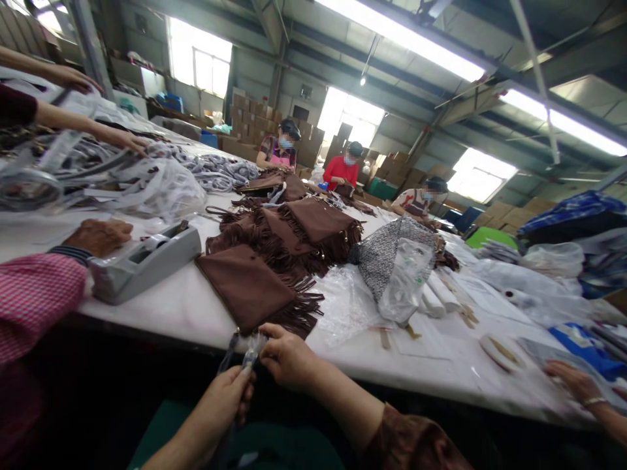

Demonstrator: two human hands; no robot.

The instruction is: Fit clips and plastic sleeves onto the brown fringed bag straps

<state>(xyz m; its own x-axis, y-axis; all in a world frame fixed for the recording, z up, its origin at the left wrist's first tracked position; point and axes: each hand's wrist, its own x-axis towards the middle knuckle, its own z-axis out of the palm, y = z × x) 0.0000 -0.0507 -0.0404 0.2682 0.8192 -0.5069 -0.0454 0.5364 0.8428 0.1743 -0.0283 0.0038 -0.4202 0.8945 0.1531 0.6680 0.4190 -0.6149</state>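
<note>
My left hand (232, 391) is closed around a grey strap whose end is wrapped in clear plastic (251, 349), just off the table's front edge. Pinching at the top of that same wrapping is my right hand (287, 356), thumb and index finger together. Right beyond both hands lies a brown fringed bag (245, 284), flat on the table with one corner at the edge. The strap seems to hang from that corner, though my fingers hide part of it. More brown fringed bags (318, 219) are piled behind it.
A grey tape dispenser (147, 261) stands at left beside a co-worker's hand (98, 236). Plastic-covered grey straps (161, 183) heap behind it. To the right are a grey woven bag (396, 261), a tape roll (500, 352) and another person's hand (573, 380). Several people work across the white table (181, 326).
</note>
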